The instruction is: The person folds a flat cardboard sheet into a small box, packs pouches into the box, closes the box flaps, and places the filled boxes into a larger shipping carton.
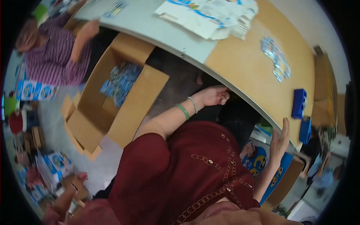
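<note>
My left hand (215,96), with a green bangle and a beaded bracelet on its wrist, is beside the near edge of the table (240,63). Its fingers curl inward and I see nothing in them. My right hand (279,144) is raised at the table's right corner, open, with fingers stretched upward. Closest to it are two blue holders (299,104) at the table's edge. A loose group of small shiny packets (276,58) lies farther back on the tabletop.
Left of me stands an open cardboard box (138,108) holding many blue packets (123,83). White printed sheets or flattened packages (210,17) lie at the table's back. A person in a striped top (56,52) works at far left; another person's hand (82,177) shows lower left.
</note>
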The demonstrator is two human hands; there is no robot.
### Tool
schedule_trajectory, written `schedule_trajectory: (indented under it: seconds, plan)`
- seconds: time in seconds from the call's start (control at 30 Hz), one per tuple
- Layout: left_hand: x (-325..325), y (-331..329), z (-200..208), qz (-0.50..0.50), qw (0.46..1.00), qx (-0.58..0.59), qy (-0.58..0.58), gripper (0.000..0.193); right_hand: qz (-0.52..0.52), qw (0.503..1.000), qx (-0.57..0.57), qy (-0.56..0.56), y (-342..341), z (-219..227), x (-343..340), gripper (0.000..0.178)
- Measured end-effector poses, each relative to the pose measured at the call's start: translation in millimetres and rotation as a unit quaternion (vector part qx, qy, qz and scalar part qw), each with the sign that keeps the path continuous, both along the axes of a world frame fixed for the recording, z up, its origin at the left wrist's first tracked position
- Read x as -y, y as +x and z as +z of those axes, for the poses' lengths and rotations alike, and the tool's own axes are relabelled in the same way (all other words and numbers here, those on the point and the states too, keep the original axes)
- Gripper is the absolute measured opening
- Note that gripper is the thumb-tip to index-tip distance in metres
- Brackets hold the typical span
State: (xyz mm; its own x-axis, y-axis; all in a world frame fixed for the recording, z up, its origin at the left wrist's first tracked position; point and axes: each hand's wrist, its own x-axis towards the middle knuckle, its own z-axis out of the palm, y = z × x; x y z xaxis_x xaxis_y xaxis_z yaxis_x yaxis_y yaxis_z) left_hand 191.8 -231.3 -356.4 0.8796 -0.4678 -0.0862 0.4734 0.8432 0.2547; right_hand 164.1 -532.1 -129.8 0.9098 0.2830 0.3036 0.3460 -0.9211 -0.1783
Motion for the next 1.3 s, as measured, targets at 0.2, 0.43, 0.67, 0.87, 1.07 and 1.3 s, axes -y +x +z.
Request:
schedule_trajectory:
  seconds: [0.2,0.43,0.67,0.87,1.07,1.3]
  plan:
    - [-34,-20,-14,0.039,0.998,0.031,-0.025,0.032,0.014,0.926,-0.138,0.351,120,-62,-57,0.031]
    - [-57,-41,-10,0.102,0.991,0.056,-0.060,0.032,-0.010,0.887,-0.117,0.446,142,-93,-60,0.020]
    - [-75,-50,-8,0.129,0.985,0.072,-0.090,0.032,-0.030,0.880,-0.119,0.458,129,-79,-75,0.017]
    - [-71,-54,-14,0.134,0.986,0.058,-0.085,0.029,-0.033,0.881,-0.129,0.454,129,-84,-69,0.017]
    - [-75,-61,-5,0.116,0.992,0.042,-0.033,0.026,-0.053,0.866,-0.154,0.473,126,-84,-50,0.021]
    - [-79,-70,13,0.118,0.993,-0.016,0.025,0.035,-0.063,0.870,-0.190,0.450,116,-75,-85,0.016]
